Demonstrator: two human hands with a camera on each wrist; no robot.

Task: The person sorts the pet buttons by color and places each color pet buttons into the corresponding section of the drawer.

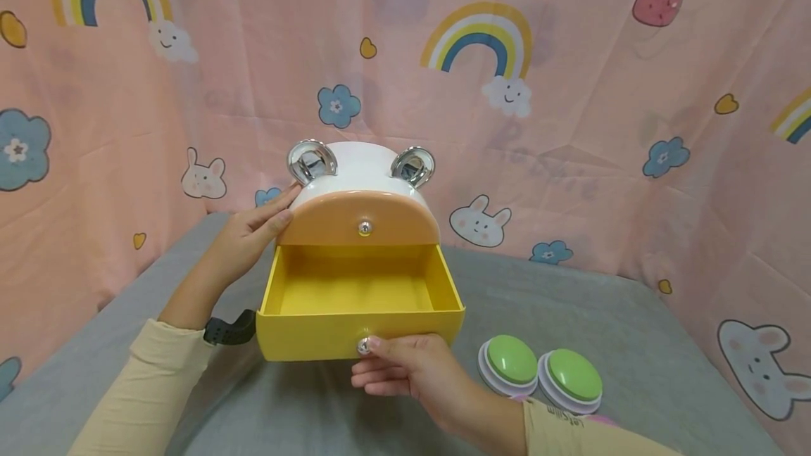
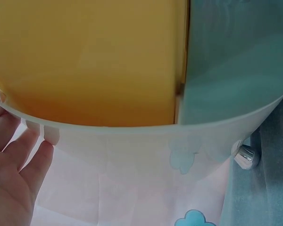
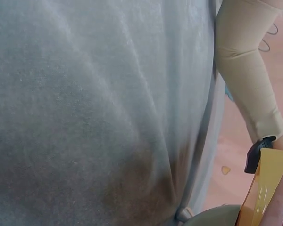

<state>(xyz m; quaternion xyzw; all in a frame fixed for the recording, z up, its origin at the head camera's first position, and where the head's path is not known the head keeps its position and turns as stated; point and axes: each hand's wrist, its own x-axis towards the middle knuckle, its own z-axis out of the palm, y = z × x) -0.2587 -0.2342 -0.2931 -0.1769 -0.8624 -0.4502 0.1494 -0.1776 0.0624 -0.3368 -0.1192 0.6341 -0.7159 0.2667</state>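
Observation:
A small white drawer box (image 1: 361, 164) with silver round ears stands on the table, its upper drawer front (image 1: 329, 220) orange with a silver knob. The lower yellow drawer (image 1: 310, 336) is pulled far out, and nothing lies inside it. My left hand (image 1: 250, 234) rests its extended fingers on the box's left side; the left wrist view shows the fingertips against the curved white shell (image 2: 122, 146). With thumb and finger, my right hand (image 1: 424, 371) pinches the lower drawer's silver knob (image 1: 364, 346). One finger (image 3: 279, 200) overlaps the yellow front in the right wrist view.
Two green push buttons (image 1: 512, 359) with white rims lie right of the drawer, close to my right forearm. Grey cloth (image 1: 633, 350) covers the table. A pink printed curtain (image 1: 393, 34) hangs behind and at both sides. My left wrist bears a black band (image 1: 229, 329).

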